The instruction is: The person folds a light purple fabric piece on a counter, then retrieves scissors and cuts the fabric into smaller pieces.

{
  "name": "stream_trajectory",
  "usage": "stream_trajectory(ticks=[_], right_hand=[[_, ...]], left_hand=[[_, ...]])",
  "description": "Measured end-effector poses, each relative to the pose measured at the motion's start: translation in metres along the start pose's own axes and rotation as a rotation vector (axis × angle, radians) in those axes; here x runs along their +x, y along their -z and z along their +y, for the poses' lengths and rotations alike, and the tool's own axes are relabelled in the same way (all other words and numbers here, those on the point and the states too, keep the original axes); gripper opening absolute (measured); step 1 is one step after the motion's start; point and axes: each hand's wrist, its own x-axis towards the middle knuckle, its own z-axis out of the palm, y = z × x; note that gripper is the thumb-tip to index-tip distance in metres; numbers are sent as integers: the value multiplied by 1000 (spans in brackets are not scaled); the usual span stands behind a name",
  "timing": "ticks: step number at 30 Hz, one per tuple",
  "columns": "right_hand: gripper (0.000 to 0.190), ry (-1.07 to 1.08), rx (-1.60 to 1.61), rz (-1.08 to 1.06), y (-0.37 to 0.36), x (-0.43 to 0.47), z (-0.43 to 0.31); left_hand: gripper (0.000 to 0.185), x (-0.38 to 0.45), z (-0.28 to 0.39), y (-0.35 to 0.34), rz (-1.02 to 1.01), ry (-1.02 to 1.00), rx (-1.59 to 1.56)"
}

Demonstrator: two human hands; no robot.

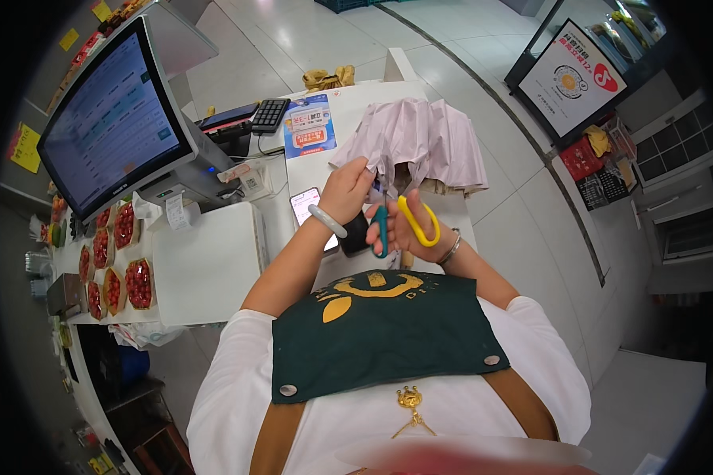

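Observation:
Pale pink wrapping sheet (416, 136), pleated and folded, lies over the far right part of the white counter. My left hand (347, 187), with a pale bangle at the wrist, pinches the near left edge of the sheet. In my right hand (416, 228) is a pair of scissors (420, 222) with one yellow and one teal handle loop. The blades point away from me, at the sheet's near edge beside my left fingers; whether they cut into it cannot be told. A lit smartphone (305, 205) and a black object (355, 234) lie beneath my forearm and hands.
A large monitor (116, 119) stands at the left. Near it are a white flat-topped box (208, 261), packs of red fruit (138, 284), a printed receipt (177, 212), a numeric keypad (270, 115) and a blue printed card (310, 124). Bananas (328, 78) rest beyond the counter's far edge.

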Motion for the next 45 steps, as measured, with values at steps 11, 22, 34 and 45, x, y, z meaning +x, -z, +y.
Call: stream_trajectory(ticks=[11,22,34,45], right_hand=[[72,181,95,169,5,2,12],[50,126,-32,400,4,-3,31],[45,-294,-604,385,71,-34,26],[57,-193,-668,612,96,-11,35]], left_hand=[[19,-17,-17,-10,-190,101,-203],[23,-55,-34,5,-287,162,-164],[22,-61,-81,-19,-90,325,114],[14,-47,-92,-65,-267,167,166]])
